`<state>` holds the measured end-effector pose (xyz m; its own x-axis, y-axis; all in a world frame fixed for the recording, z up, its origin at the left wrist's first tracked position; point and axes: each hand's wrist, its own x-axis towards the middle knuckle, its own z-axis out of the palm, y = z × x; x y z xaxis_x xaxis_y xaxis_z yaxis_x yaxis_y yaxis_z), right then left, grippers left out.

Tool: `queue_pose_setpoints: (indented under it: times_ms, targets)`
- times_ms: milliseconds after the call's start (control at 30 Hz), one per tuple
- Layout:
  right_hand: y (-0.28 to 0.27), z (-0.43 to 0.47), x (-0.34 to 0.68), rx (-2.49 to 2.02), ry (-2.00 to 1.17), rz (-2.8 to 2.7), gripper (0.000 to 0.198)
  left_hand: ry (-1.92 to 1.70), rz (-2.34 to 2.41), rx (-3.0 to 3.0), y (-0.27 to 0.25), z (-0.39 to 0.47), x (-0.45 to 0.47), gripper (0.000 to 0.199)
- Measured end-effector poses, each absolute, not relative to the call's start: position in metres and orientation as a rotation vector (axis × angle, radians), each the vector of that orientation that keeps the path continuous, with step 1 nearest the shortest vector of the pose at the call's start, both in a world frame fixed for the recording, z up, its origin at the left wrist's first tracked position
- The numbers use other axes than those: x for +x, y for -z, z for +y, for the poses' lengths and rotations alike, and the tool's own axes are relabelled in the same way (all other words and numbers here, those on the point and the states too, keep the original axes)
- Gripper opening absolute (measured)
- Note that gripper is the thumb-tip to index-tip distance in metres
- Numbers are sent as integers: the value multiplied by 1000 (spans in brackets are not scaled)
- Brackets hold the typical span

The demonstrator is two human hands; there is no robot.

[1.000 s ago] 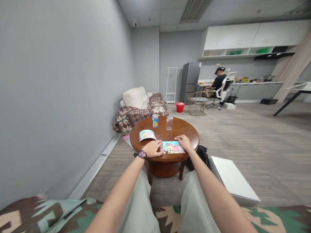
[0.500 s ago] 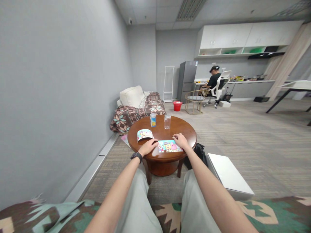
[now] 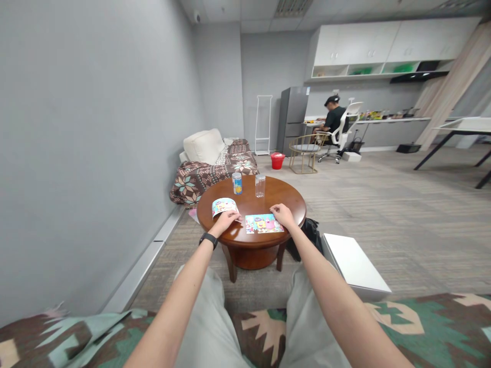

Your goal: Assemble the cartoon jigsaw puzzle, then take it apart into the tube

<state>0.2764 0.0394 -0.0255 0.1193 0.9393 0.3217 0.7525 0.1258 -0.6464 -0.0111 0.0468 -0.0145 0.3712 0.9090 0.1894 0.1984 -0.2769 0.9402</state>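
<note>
A flat cartoon puzzle (image 3: 264, 223) lies on the round wooden table (image 3: 249, 202), with a small gap in its lower edge. My right hand (image 3: 283, 214) rests at its upper right corner with bent fingers drawn together; anything under the fingertips is hidden. Left of the puzzle, my left hand (image 3: 227, 221) has its fingers closed, with a small pale edge showing at the tips, too small to name. Just beyond that hand stands a curved picture card (image 3: 224, 205) with similar cartoon figures. Behind are a blue-labelled jar (image 3: 237, 184) with a silver lid and a clear jar (image 3: 260, 186).
A white box (image 3: 355, 263) and a black bag (image 3: 311, 235) are on the floor right of the table. Beyond it stand a patterned sofa (image 3: 192, 181), a red bucket (image 3: 277, 160) and a wire-frame chair (image 3: 305, 149). Another person (image 3: 334, 117) sits farther back.
My left hand has moved left, off the puzzle's edge to near the curved card, and its fingers have closed. The right hand stays at the puzzle's upper right. The view has tilted slightly downward.
</note>
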Motion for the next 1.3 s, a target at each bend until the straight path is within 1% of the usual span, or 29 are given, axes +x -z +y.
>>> queue_pose_setpoints:
  times_ms: [200, 367, 433, 667, 900, 1300]
  targets:
    - [26, 40, 278, -1634, -342, -1678, 33, -1008, 1009, 1713, 17, 50, -14, 31]
    - [29, 42, 278, -1640, -362, -1654, 39, -1010, 1027, 1722, 16, 48, -13, 30]
    - [29, 43, 277, -1645, -366, -1644, 38, -1008, 1033, 1727, 15, 46, -13, 29]
    - [29, 43, 278, -1630, -396, -1602, 24, -1010, 1046, 1746, 12, 44, -12, 28]
    - [28, 44, 281, -1618, -418, -1560, 24, -1023, 1050, 1744, 10, 42, -12, 27]
    - [28, 42, 282, -1575, -446, -1539, 16, -1021, 1044, 1739, 10, 43, -12, 29]
